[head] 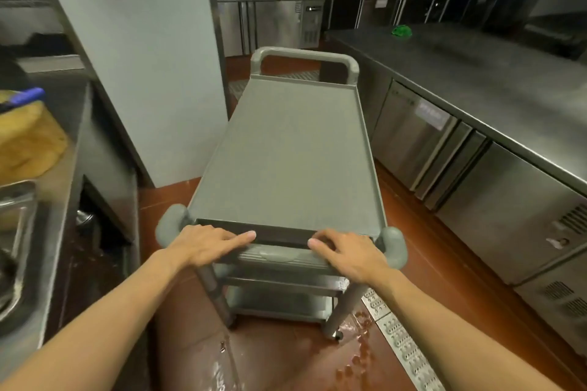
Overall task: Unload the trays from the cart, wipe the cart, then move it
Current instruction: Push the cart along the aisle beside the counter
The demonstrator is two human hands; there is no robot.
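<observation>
A grey plastic cart (286, 152) stands lengthwise in front of me on the red floor, its top shelf bare. Two lower shelves show under its near end. My left hand (206, 244) lies on the near handle bar (276, 255), fingers stretched along it toward the middle. My right hand (346, 252) grips the same bar from the right, fingers curled over it. A second handle (305, 57) arches over the cart's far end. No trays are on the cart.
A steel counter (476, 89) with fridge doors runs along the right, a green cloth (401, 31) on it. A white pillar (143, 57) stands left of the cart. A steel counter with a wooden block (28, 140) is at left. A floor drain grate (403, 349) and wet patches lie near right.
</observation>
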